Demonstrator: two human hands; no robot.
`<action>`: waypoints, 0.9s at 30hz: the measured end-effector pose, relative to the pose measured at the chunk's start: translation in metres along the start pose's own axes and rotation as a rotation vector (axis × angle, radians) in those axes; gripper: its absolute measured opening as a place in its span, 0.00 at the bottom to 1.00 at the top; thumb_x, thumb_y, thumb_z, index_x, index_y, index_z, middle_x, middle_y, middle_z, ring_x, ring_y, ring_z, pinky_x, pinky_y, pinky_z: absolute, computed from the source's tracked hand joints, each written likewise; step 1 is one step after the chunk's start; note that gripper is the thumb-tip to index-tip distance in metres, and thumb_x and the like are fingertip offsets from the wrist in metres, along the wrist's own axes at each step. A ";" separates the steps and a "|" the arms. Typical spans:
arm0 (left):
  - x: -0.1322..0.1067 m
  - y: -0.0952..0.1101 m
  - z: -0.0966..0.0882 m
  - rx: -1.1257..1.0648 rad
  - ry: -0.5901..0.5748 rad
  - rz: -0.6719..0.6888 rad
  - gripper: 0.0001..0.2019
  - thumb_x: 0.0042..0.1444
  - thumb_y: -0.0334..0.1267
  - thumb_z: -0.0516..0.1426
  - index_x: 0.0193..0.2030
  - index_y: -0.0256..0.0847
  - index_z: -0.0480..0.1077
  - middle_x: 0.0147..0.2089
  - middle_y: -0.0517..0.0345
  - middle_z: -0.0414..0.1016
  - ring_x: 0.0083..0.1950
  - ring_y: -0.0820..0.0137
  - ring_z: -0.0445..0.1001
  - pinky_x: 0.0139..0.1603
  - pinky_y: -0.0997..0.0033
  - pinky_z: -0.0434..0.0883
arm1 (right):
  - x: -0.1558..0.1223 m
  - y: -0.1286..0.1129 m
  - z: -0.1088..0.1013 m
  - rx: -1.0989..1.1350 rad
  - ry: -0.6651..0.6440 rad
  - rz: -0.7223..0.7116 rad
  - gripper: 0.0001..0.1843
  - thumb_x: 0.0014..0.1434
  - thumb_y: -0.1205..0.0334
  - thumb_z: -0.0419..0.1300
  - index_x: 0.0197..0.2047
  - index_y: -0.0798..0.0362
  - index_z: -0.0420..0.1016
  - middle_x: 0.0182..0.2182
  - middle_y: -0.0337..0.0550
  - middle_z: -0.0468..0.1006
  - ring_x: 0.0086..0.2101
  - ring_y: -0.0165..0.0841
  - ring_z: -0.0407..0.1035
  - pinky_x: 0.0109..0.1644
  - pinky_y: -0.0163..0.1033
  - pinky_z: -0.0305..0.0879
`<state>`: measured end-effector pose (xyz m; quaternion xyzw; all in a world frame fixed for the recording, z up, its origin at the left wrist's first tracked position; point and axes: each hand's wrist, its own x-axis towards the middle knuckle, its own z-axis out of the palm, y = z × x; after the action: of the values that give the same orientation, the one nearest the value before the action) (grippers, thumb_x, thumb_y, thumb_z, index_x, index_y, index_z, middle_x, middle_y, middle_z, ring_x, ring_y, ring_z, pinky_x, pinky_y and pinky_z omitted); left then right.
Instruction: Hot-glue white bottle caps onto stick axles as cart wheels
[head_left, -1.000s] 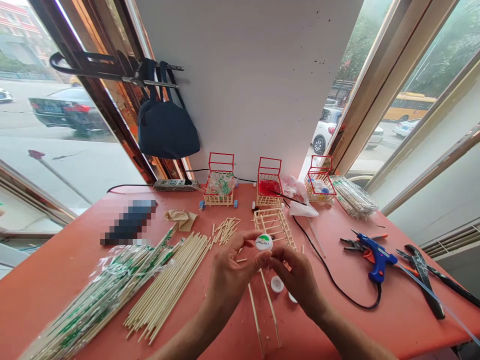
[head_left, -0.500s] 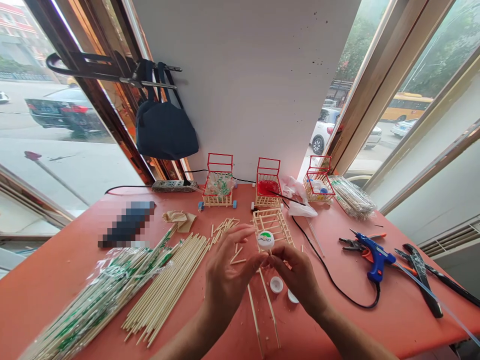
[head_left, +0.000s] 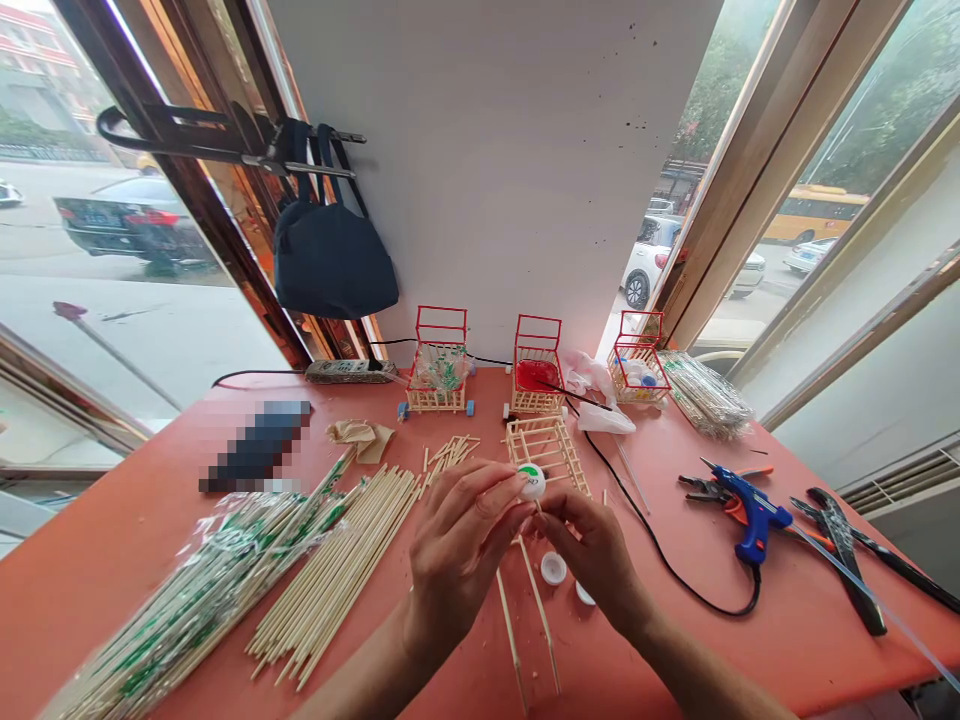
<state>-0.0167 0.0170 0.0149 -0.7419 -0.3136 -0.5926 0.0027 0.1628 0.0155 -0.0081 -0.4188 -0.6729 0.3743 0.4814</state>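
Note:
A white bottle cap (head_left: 532, 482) with a green print sits between my hands, over the middle of the table. The fingers of my left hand (head_left: 456, 530) close on its left edge, the thumb lower down. My right hand (head_left: 596, 545) pinches a thin wooden stick (head_left: 538, 507) just below the cap; most of the stick is hidden by the fingers. Right behind my hands stands a partly covered lattice frame (head_left: 559, 440) of wooden sticks. Two long sticks (head_left: 544, 635) run toward me under my hands. One loose white cap (head_left: 553, 569) lies by my right wrist, a second (head_left: 585, 594) partly hidden.
Three stick carts with red handles, one a cart with a red tray (head_left: 536, 376), line the wall. On the left lie bare sticks (head_left: 337, 575) and bagged sticks (head_left: 202, 590). A blue glue gun (head_left: 750, 510), its black cord (head_left: 675, 565) and pliers (head_left: 840, 545) are at right.
My left fingers have come down from spread apart onto the cap. The cap has tilted, its print turned partly under the fingers. My right hand keeps its pinch.

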 end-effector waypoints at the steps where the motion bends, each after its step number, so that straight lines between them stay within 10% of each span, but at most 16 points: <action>1: 0.000 0.000 0.000 0.001 -0.001 -0.001 0.16 0.61 0.22 0.63 0.54 0.39 0.75 0.49 0.50 0.80 0.53 0.61 0.76 0.55 0.59 0.74 | 0.000 0.000 0.000 -0.004 0.001 -0.002 0.06 0.65 0.65 0.61 0.36 0.49 0.78 0.30 0.37 0.84 0.31 0.31 0.79 0.36 0.32 0.70; 27: -0.006 0.002 0.002 0.029 0.000 -0.178 0.17 0.65 0.36 0.63 0.59 0.43 0.71 0.52 0.48 0.81 0.54 0.61 0.81 0.54 0.63 0.78 | 0.001 -0.005 0.001 -0.051 0.021 -0.027 0.07 0.66 0.63 0.61 0.35 0.50 0.78 0.29 0.38 0.83 0.29 0.31 0.77 0.34 0.33 0.69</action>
<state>-0.0146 0.0131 0.0096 -0.7109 -0.3868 -0.5861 -0.0392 0.1607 0.0142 -0.0035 -0.4256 -0.6827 0.3462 0.4826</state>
